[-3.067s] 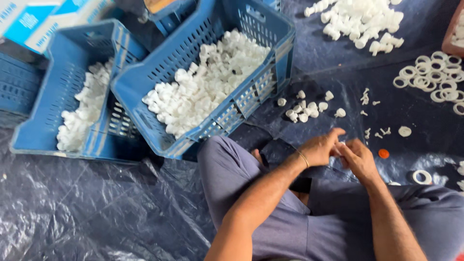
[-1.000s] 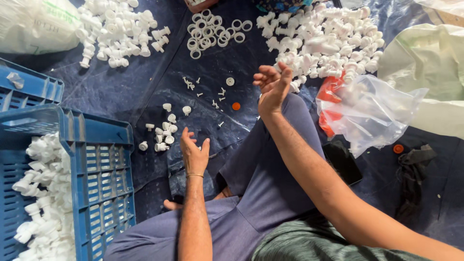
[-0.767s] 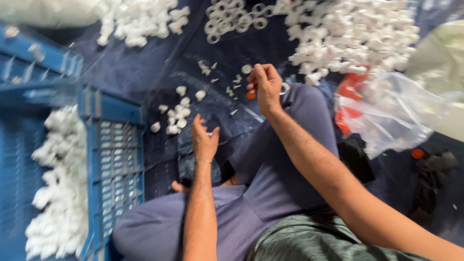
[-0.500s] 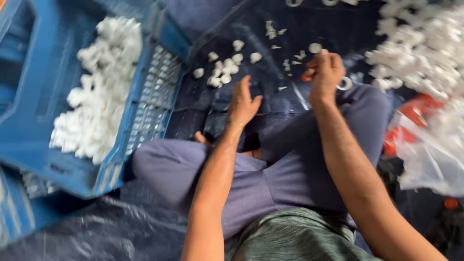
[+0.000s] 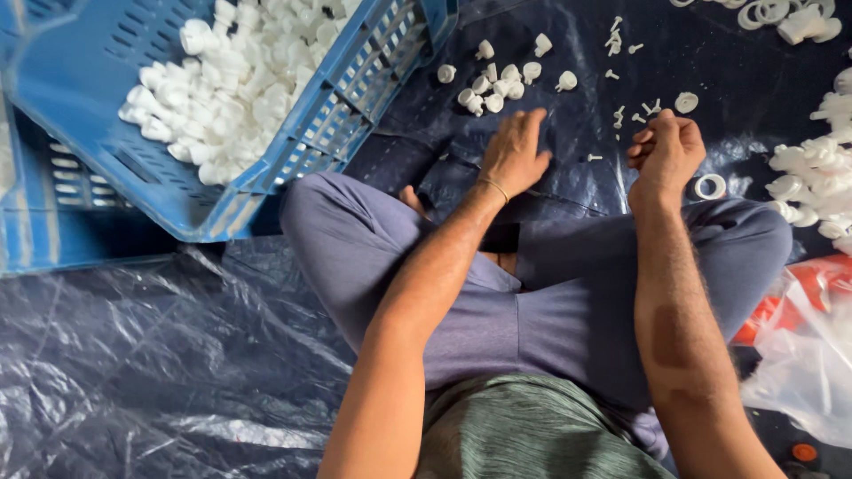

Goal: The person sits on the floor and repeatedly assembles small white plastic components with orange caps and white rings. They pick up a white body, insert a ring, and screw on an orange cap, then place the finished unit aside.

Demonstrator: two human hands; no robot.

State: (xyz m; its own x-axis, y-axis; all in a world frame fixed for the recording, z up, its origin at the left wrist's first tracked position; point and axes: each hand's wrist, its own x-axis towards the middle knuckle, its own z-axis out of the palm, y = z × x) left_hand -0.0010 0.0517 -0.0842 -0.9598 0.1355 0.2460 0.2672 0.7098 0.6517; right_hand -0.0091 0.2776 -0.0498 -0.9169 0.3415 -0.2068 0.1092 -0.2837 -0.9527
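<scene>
With the crate point(image 5: 293, 133) at upper left heaped with white parts, loose caps point(image 5: 497, 80) remain by the spread-fingered left hand point(image 5: 515, 155), while the right hand point(image 5: 666, 151) is curled, contents hidden.

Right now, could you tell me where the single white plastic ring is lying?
In the head view, the white ring lies on the dark sheet, just right of the right hand and above the right knee.

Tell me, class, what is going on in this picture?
A person sits cross-legged on a dark plastic sheet. The left hand reaches flat toward a small cluster of white plastic caps. The right hand is curled loosely; whether it holds anything cannot be told. A white ring lies beside it. A tilted blue crate holds many more white pieces.
</scene>
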